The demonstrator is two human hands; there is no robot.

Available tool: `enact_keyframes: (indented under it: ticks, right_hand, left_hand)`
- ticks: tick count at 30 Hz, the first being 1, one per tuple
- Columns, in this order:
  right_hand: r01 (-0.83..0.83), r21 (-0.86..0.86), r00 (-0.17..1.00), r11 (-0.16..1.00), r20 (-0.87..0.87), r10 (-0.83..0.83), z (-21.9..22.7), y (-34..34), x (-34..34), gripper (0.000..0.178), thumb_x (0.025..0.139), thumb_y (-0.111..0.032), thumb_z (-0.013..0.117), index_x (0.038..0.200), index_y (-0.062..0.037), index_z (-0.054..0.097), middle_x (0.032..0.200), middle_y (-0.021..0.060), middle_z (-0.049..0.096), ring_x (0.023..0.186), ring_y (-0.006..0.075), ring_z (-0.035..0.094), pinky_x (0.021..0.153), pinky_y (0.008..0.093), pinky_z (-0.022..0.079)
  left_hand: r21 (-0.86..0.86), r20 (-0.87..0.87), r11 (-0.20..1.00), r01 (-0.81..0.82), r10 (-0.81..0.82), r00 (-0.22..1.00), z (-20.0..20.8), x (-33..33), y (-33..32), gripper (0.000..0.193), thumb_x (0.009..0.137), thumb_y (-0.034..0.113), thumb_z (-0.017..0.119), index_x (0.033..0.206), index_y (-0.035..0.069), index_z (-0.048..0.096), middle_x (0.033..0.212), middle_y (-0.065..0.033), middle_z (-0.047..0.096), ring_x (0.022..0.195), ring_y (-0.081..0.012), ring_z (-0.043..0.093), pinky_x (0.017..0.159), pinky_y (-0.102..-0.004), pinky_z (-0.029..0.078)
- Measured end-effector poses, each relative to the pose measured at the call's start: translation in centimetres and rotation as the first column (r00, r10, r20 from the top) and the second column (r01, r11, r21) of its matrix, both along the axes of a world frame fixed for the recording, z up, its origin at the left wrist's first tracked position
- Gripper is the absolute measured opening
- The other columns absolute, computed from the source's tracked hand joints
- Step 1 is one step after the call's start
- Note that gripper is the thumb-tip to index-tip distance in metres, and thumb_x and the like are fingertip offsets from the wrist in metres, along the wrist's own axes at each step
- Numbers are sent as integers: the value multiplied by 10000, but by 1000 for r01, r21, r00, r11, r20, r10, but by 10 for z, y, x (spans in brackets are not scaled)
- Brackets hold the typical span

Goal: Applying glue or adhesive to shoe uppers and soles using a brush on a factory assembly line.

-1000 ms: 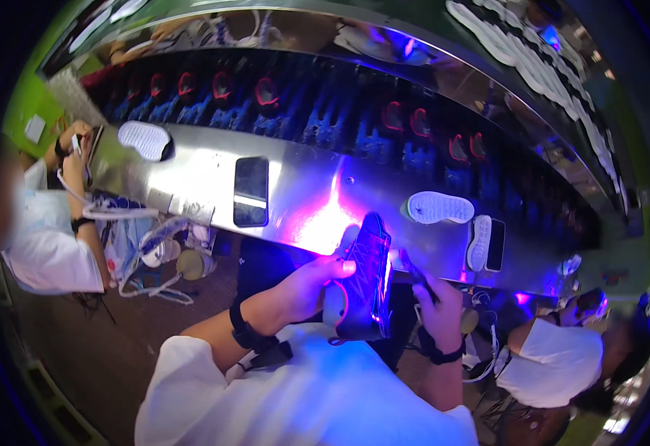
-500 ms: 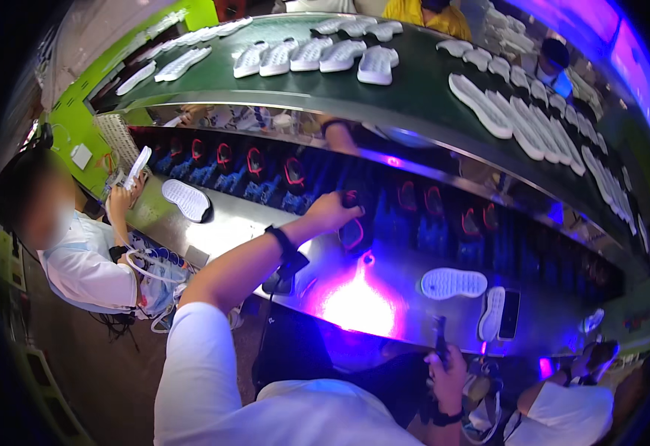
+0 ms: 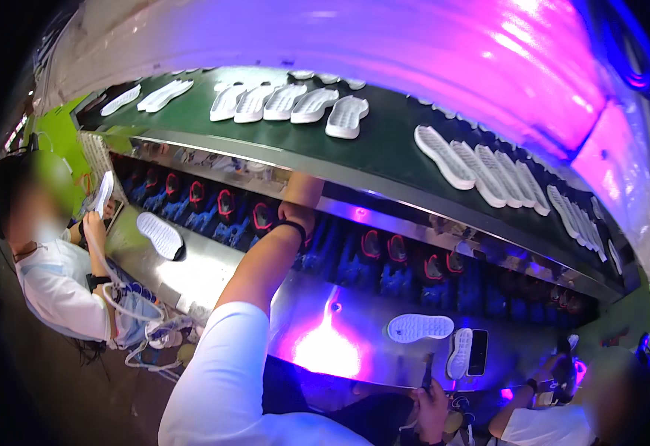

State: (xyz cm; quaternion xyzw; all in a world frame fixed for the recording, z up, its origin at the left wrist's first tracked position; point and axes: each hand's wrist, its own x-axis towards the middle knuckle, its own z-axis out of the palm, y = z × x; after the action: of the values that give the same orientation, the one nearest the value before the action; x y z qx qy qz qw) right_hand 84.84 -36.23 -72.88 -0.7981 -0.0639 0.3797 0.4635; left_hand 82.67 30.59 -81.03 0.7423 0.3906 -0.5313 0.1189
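My left arm stretches forward over the bench. My left hand (image 3: pixel 297 215) is among the dark shoe uppers with red-edged openings, just right of one upper (image 3: pixel 262 216). Its fingers are lost in shadow, and a bit of red edging shows beside the wrist. Low on the right, near the bench's front edge, my right hand (image 3: pixel 432 410) is closed around a slim dark stick-like tool (image 3: pixel 427 370) pointing upward. A white shoe sole (image 3: pixel 420 328) lies on the metal bench beyond it. Another white sole (image 3: pixel 459 354) rests beside a black phone (image 3: pixel 477 352).
Above the rack runs a green conveyor belt (image 3: pixel 384 152) carrying several white soles, edged by a metal rail. A co-worker (image 3: pixel 65 275) on the left holds a white sole; another person (image 3: pixel 563 416) works at the lower right. A bright pink-violet glow (image 3: pixel 328 351) falls on the bench.
My left hand has moved farther into the row of uppers; the dark upper it was gripping is now mostly hidden. The view has tilted and shifted. My right hand keeps its tool.
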Motion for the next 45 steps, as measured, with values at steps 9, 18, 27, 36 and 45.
enact_keyframes:
  ticks: [9, 18, 27, 36, 45]
  right_hand:
    - [-11, 292, 999, 956, 37, 0, -6, 14, 1, 388, 982, 2, 610, 1368, 5, 575, 876, 7, 626, 592, 49, 518, 493, 201, 386]
    - [115, 256, 993, 960, -14, -115, -33, -37, 7, 350, 986, -12, 601, 1336, -8, 595, 916, 40, 703, 581, 47, 527, 487, 200, 388]
    - [93, 233, 994, 968, 27, -102, 11, -21, 10, 320, 979, -19, 621, 1298, -8, 617, 894, 35, 705, 587, 47, 516, 495, 200, 381]
    - [178, 238, 969, 955, 127, -212, 7, -64, -8, 325, 964, -21, 630, 1288, 5, 619, 845, 4, 635, 627, 52, 523, 543, 216, 397]
    - [55, 360, 990, 931, 101, -98, -6, -31, 19, 339, 977, -85, 672, 1303, 7, 686, 794, 15, 674, 676, 65, 578, 614, 229, 454]
  left_hand:
    - [425, 726, 844, -326, -104, 679, -31, 120, -170, 285, 920, 289, 619, 1119, 129, 745, 1163, -131, 745, 1039, -332, 732, 845, -505, 584]
    - [314, 913, 812, -492, -116, 391, -1, 73, -164, 387, 859, 347, 668, 1110, 65, 751, 1101, -169, 759, 1071, -348, 731, 887, -453, 599]
    - [646, 701, 707, -289, -399, 591, -38, 131, -172, 345, 996, 309, 497, 1164, 119, 730, 1184, -150, 732, 1127, -326, 702, 903, -478, 565]
    - [184, 930, 836, -518, 22, 366, -57, 145, -198, 298, 934, 287, 636, 1129, 79, 721, 1131, -157, 738, 995, -338, 741, 857, -431, 601]
    - [-785, 586, 620, 6, 745, -318, 92, -62, -356, 509, 801, 162, 900, 1189, -14, 624, 1097, -96, 699, 956, -172, 689, 833, -334, 581]
